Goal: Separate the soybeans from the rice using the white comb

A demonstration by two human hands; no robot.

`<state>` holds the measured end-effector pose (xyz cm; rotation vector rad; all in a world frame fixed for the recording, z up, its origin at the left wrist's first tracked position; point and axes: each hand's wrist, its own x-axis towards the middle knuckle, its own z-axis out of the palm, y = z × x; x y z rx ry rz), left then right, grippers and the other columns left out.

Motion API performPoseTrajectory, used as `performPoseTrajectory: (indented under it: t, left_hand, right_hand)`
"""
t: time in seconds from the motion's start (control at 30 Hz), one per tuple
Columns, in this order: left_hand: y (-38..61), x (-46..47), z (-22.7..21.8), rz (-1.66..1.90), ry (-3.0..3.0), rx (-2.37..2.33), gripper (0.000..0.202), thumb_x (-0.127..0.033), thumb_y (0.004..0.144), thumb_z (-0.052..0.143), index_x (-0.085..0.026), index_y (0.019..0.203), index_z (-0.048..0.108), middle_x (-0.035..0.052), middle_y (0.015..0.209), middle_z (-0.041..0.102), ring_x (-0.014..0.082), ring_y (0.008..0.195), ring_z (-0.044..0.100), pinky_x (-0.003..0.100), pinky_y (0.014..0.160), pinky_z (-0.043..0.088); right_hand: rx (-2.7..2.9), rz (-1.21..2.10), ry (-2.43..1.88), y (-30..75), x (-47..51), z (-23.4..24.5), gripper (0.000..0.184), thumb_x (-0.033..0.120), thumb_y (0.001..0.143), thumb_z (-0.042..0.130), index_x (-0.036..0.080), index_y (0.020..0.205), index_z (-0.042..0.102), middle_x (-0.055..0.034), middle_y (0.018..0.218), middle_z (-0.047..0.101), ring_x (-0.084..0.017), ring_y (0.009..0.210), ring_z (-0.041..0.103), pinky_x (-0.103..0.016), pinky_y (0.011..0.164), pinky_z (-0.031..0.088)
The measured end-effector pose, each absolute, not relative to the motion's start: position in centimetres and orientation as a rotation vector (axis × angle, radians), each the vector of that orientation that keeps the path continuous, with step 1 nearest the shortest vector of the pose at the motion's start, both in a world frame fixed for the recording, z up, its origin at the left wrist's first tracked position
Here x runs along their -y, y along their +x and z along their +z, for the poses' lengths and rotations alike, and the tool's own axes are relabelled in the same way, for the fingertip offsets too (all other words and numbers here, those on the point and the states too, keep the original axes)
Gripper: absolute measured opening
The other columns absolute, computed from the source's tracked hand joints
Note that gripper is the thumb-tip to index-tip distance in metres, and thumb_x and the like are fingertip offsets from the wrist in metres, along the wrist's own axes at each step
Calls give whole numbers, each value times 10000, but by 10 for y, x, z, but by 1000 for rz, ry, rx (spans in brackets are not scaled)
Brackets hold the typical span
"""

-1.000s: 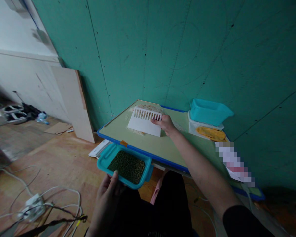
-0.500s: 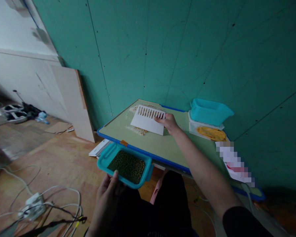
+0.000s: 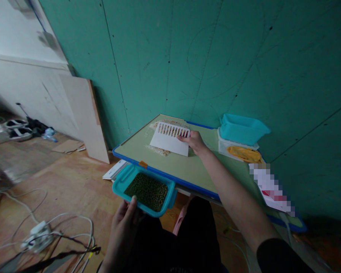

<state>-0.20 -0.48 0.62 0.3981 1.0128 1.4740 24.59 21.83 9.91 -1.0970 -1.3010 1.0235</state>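
My left hand (image 3: 124, 223) grips the near rim of a teal tray (image 3: 122, 181) filled with green beans (image 3: 147, 191), held just below the front edge of a small table (image 3: 184, 168) with a blue border. My right hand (image 3: 194, 143) reaches across the table and pinches the right end of a white slotted scraper (image 3: 169, 139). The scraper stands tilted on the tabletop over a scatter of pale grains (image 3: 159, 150) near the far left corner.
An empty teal tray (image 3: 241, 129) sits on a white tray with yellow contents (image 3: 244, 153) at the table's far right. The green wall rises right behind the table. A wooden board (image 3: 83, 117) leans left of it. Cables and a power strip (image 3: 36, 237) lie on the floor.
My right hand slid the scraper a little to the right and nearer, baring some grains at its lower left. The bean tray in my left hand stayed put.
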Motion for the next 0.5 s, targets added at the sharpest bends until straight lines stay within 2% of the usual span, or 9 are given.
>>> performPoseTrajectory:
  t: [0.2,0.33,0.5]
  left_hand:
    - [-2,4,6,1475,399,-1009,383,-367,655,894,-209,956,720,-45,698,689,122,597,653,200,544,539]
    - [-2,3,5,1483,391,-1005,372,-358,648,898,-204,936,720,-23,763,721,139,647,679,223,590,570]
    - [-3,5,7,1464,420,-988,326,-366,702,865,-206,942,713,-25,774,716,130,661,679,216,617,577]
  right_hand:
    - [1317,1040,-1086,244,-217,98,463,387,478,899,157,848,742,-72,895,772,-219,805,685,-351,772,524]
    - [1286,1093,-1075,242,-216,98,493,389,446,910,156,843,733,-78,903,768,-236,842,687,-357,768,533]
    - [1257,1127,-1075,240,-215,97,465,370,429,917,180,809,727,-62,870,768,-233,824,686,-349,738,544]
